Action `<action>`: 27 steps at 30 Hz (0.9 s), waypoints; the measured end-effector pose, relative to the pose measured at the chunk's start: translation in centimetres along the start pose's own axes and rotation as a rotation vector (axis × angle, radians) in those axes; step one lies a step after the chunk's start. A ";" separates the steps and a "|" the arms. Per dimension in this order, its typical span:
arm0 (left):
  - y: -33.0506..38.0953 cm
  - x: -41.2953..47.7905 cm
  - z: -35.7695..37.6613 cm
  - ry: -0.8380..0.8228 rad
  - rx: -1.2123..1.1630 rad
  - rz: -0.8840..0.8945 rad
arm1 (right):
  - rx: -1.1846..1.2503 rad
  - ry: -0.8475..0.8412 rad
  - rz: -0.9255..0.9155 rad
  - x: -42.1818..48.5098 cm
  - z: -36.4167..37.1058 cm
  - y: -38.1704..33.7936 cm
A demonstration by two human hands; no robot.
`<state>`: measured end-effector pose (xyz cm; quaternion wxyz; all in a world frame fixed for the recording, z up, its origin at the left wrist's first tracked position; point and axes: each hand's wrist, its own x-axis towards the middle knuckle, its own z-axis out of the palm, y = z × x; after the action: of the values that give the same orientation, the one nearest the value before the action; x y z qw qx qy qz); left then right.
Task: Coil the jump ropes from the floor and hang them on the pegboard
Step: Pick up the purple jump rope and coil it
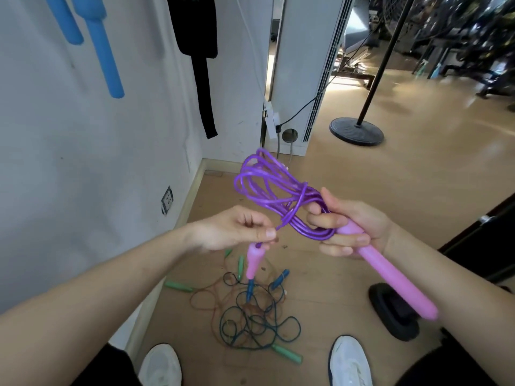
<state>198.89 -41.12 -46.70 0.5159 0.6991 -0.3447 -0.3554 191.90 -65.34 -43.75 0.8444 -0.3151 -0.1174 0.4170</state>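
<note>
Item 1: purple jump rope (267,190), gathered into a bundle of several loops, held in the air between both hands above the wooden floor (376,190). The loops fan up and away from the right hand; 1 strand crosses around the bundle's middle.

Item 2: right hand (351,227), fingers and thumb curled round the lower end of the bundle together with the top of 1 pink handle (390,277). The handle slants down and to the right, out of the fist.

Item 3: left hand (237,229), thumb and forefinger pinching the free strand just above the second pink handle (253,261), which hangs straight below it. The 2 hands are near each other but apart.

Item 4: tangle of thin ropes (250,321) on the floor directly beneath the hands, dark green and brownish cords mixed, with green handles (287,353) and blue handles (278,280) at its edges.

Item 5: 2 white shoes (160,366), 1 at each side of the tangle.

Item 6: white wall (83,149) at left, with 2 blue foam handles (103,51) and a black strap (200,65) hanging on it, well above the hands.

Item 7: black round stand base (356,132) with pole, far right; black disc (393,313) on the floor beneath the right forearm.
</note>
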 end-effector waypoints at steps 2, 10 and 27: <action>0.3 -0.5 -1.0 -0.073 0.089 -0.071 | -0.090 -0.008 0.063 -0.2 0.1 0.4; -1.8 0.0 -3.3 -0.273 0.474 -0.211 | -0.450 0.103 0.474 0.5 0.1 4.0; -0.7 0.3 -0.1 0.350 0.812 -0.074 | -0.728 0.838 0.099 2.8 -2.5 6.1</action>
<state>199.23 -41.18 -47.39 0.2371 0.9065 -0.3388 -0.0856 190.99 -61.46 -49.70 0.6349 -0.7305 0.1071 0.2276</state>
